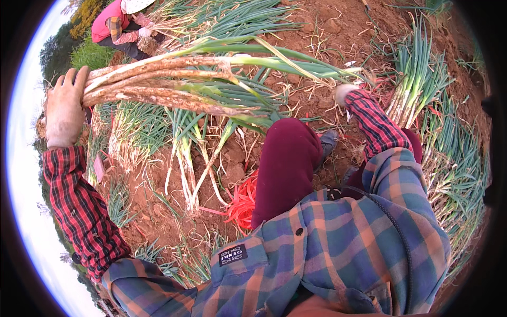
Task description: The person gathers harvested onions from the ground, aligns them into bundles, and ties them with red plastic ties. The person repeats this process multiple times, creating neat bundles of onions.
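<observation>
My left hand (65, 105), in a pale work glove, grips a bunch of long green onions (158, 85) by the root end. The bunch is held up off the ground and runs rightward. Its stalks are whitish with brown, papery skin, and the green leaves trail toward my right hand (345, 94). That hand, also gloved, is beside the leaf tips and a dry, pale leaf end. Its fingers are mostly hidden behind the cuff, so any hold on the leaves cannot be made out. Below the bunch, several loose green onions (188, 170) lie on the soil.
Red plastic strapping (243, 200) lies by my left knee (283, 170). Piled green onions (455, 158) line the right side, with a bundle (412, 79) closer in. More onion bundles (134, 130) are at left. Another person (122, 29) crouches at upper left, handling onions.
</observation>
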A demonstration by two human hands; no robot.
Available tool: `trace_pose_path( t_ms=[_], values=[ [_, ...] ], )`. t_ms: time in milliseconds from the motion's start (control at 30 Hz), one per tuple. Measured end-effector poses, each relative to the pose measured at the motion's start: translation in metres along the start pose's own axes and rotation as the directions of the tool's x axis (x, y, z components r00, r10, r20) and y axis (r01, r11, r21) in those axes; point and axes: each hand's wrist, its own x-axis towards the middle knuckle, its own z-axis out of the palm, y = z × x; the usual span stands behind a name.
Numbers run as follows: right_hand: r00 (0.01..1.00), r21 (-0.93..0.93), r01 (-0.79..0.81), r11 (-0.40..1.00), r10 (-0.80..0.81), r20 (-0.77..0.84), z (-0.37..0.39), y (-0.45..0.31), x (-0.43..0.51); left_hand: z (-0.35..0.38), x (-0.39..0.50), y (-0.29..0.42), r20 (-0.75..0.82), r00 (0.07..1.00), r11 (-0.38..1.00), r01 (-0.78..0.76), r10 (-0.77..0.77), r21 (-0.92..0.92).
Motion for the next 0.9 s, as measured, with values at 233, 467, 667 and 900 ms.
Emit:
trace_pose_path(
  t_ms=[233,467,667,900],
  values=[
    [0.99,0.009,-0.007,1.0,0.006,0.143,0.031,0.038,0.022,0.014,0.043,0.008,-0.063,0.995,0.997,-0.078,0.078,-0.004],
    [0.725,0.79,0.598,0.132,-0.509,-0.464,-0.035,-0.128,0.031,-0.005,0.057,0.008,-0.049,0.991,0.992,-0.123,0.122,-0.023],
    [0.651,0.094,0.717,0.691,-0.615,-0.444,-0.06,-0.178,0.033,-0.018,0.057,0.008,-0.059,0.99,0.991,-0.13,0.128,-0.031],
    [0.632,0.286,0.735,0.614,-0.47,-0.616,-0.115,-0.173,0.016,-0.019,0.055,0.014,0.004,0.992,0.99,-0.127,0.128,-0.054]
  ],
)
